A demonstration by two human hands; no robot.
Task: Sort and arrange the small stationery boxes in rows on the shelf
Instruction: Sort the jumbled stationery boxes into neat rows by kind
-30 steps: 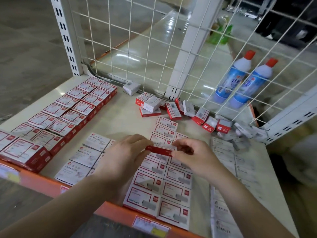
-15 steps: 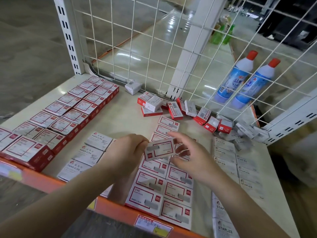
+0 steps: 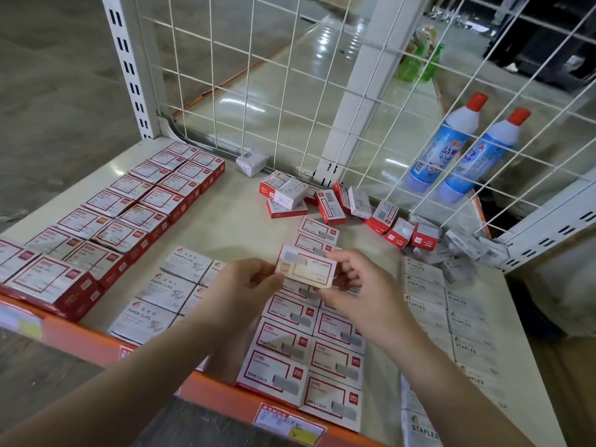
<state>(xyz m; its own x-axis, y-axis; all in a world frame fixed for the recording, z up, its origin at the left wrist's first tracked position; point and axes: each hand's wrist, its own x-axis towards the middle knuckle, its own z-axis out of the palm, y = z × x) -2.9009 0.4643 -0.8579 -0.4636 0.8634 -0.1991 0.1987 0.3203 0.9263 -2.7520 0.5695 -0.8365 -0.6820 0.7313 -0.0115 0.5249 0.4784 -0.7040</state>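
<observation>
head view: small red-and-white box (image 3: 305,266) held above the middle rows of boxes (image 3: 309,346) on the shelf (image 3: 232,227), pinched between my left hand (image 3: 238,295) and right hand (image 3: 354,291); loose boxes (image 3: 325,201) lie far, by the wire mesh (image 3: 258,75).

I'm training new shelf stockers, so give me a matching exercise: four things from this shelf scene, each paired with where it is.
Things:
1. held box
2. PAPER CLIPS boxes
3. blue bottles
4. loose red boxes

Places:
A. behind the wire grid
B. jumbled along the foot of the grid
C. between both hands
D. in rows left of the left hand

Pairs: 1-C, 2-D, 3-A, 4-B
</observation>
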